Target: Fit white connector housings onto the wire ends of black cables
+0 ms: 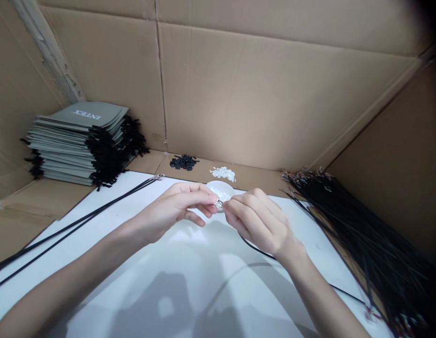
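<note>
My left hand [189,202] pinches a small whitish piece [218,203] between thumb and forefinger at the middle of the view. Close against it, my right hand [255,218] is closed on the end of a black cable [258,251], which runs out under my right wrist toward the lower right. Thin wires show between the fingertips; their exact fit with the small piece is too small to tell. Just behind the fingertips sits a round white dish [230,186] with pale pieces in it, partly hidden by my hands.
Grey sheets [68,145] with black ends are stacked at the left. Small black tubes [183,162] and white pieces [223,173] lie in piles on cardboard. Several black cables [358,239] lie at right, a few more [98,210] at left. Cardboard walls [239,94] enclose the white table [189,281].
</note>
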Available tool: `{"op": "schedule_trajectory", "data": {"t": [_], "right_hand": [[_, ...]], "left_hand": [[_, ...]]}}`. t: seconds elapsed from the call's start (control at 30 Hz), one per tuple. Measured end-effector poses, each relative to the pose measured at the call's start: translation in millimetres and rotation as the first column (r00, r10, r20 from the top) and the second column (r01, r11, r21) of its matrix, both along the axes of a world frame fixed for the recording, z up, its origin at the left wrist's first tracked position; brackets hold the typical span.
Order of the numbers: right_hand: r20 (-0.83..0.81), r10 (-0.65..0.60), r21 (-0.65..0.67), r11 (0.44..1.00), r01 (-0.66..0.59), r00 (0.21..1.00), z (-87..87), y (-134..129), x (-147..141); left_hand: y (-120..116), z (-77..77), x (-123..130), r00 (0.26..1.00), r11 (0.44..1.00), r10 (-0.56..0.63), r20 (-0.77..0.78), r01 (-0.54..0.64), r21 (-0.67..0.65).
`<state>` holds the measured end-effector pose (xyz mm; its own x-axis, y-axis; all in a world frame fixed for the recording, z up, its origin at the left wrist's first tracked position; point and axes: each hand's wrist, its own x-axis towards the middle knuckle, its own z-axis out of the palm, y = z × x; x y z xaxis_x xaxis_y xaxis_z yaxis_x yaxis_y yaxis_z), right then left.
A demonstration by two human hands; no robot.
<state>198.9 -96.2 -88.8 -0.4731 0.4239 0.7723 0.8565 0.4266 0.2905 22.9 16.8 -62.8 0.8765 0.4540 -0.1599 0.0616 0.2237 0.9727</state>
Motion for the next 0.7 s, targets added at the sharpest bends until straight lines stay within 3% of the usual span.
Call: {"op": "schedule_trajectory", "data": {"t": [0.07,0.17,0.23,0.33,0.47,0.57,0.7], "right_hand": [[0.019,-0.002,0.007,1.000,0.002,1.000,0.2,1,0],[0.035,-0.006,0.012,1.000,0.006,0.999,-1.4,2,0],[0.041,-0.008,0.015,1.000,0.008,0.999,-3.1,2,0],[0.057,-0.022,0.027,0.999,0.020,0.998,-4.6,2,1],[0.078,-0.025,0.051,0.998,0.022,0.997,-3.6,1,-1],[0.076,-0.033,0.048,0.998,0.029,0.997,-2.4,1,-2],[0.036,-0.037,0.025,0.999,0.036,0.999,-2.0,1,-3]], "left_hand": [[0,1.6,-1,0.998,0.975,0.056,0.007,-0.056,0.215],[1,4.1,-3,0.997,0.867,0.063,0.033,-0.071,0.493],[3,5.7,-6,0.997,0.759,0.024,0.070,-0.064,0.648],[8,7.4,-11,0.990,0.549,-0.067,0.121,-0.065,0.833],[16,6.9,-15,0.973,0.340,-0.192,0.128,-0.056,0.939],[17,5.7,-15,0.959,0.277,-0.233,0.161,-0.094,0.956],[12,5.9,-13,0.961,0.314,-0.192,0.201,-0.134,0.940]]}}
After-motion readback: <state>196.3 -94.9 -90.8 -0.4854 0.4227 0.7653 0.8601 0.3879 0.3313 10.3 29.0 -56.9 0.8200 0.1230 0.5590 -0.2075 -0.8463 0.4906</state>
